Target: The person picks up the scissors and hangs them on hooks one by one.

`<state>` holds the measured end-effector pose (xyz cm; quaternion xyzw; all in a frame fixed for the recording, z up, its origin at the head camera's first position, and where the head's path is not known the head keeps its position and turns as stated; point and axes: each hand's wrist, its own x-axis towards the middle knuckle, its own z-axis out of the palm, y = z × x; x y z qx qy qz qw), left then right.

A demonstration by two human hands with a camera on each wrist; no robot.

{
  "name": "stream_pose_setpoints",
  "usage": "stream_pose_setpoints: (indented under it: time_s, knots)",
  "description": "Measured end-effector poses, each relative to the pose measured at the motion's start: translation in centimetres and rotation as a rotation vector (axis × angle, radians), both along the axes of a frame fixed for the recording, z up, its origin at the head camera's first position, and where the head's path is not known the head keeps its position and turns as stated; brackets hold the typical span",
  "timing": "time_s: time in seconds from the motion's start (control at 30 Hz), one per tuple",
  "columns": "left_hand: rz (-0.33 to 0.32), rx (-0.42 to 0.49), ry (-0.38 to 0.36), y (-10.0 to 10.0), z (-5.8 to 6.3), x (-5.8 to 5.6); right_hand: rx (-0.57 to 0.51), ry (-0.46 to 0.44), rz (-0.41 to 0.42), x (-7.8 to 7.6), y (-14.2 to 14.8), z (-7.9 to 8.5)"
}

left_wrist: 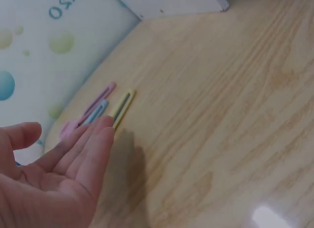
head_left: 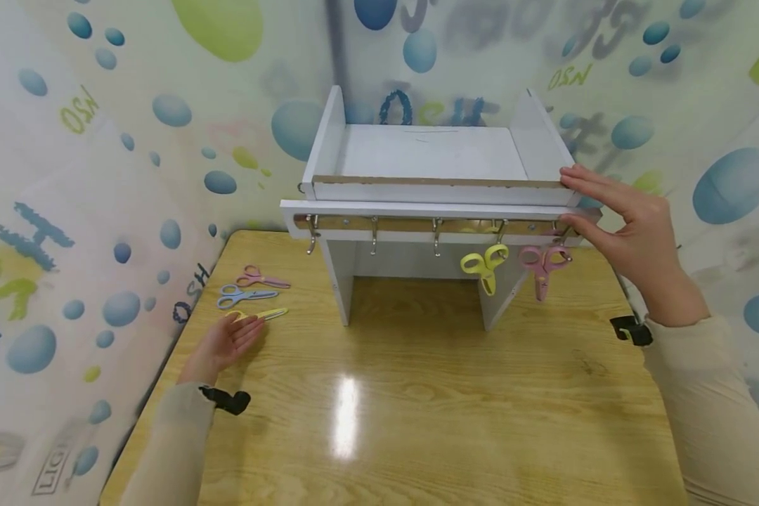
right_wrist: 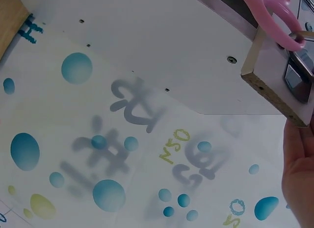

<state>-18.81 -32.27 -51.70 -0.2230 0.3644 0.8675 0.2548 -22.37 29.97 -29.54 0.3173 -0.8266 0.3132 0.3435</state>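
Note:
My left hand (head_left: 230, 343) is at the table's left side, palm turned up and fingers extended, overlapping the handles of yellow scissors (head_left: 277, 312). Beyond these lie blue scissors (head_left: 253, 296) and pink scissors (head_left: 267, 282), blades pointing right. My right hand (head_left: 635, 235) holds the right end of a white shelf (head_left: 417, 193), thumb at the front by the hook rail (head_left: 405, 225) and fingers on the side panel. From the rightmost hook hang pink scissors (head_left: 542, 274), just below that thumb. Yellow scissors (head_left: 488, 270) hang from the neighbouring hook to the left.
The shelf stands on two white side panels (head_left: 338, 284) at the back of the wooden table (head_left: 417, 414). Three hooks on the rail's left part carry nothing. Patterned wall covering (head_left: 240, 140) closes in the back and sides.

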Motion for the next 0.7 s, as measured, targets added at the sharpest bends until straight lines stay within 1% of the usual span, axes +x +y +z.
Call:
stream_pose_setpoints:
  time_s: [0.1,0.13,0.23,0.3,0.37,0.47,0.5,0.57,0.63,0.7]
  knots:
    - [0.005,-0.001,-0.040,0.0,-0.4,0.1,-0.006,0.003,0.007,0.0,-0.1,0.0]
    - [0.008,-0.014,-0.050,0.0,-0.5,0.1,-0.009,0.003,0.009,0.0,-0.1,0.0]
    - [0.017,-0.015,-0.075,-0.1,-0.7,-0.1,-0.013,0.003,0.012,0.0,-0.1,0.1]
    - [0.033,-0.036,-0.108,-0.1,-0.7,-0.3,-0.016,0.002,0.010,0.1,-0.1,0.1]
    - [0.038,-0.091,-0.128,-0.2,-0.7,-0.7,-0.018,0.003,0.011,0.1,-0.2,0.1]
    - [0.041,-0.213,-0.154,-0.2,-0.9,-1.3,-0.025,0.006,0.015,0.2,-0.3,0.2]
    - [0.034,-0.254,-0.149,-0.2,-1.0,-1.5,-0.026,0.008,0.017,0.2,-0.4,0.2]
    - [0.008,-0.335,-0.119,-0.1,-1.1,-1.8,-0.030,0.011,0.020,0.3,-0.5,0.3]
    - [-0.015,-0.437,-0.089,0.1,-1.1,-1.9,-0.034,0.013,0.023,0.4,-0.6,0.3]
    - [-0.041,-0.577,-0.042,0.4,-1.2,-2.2,-0.037,0.014,0.025,0.4,-0.7,0.3]
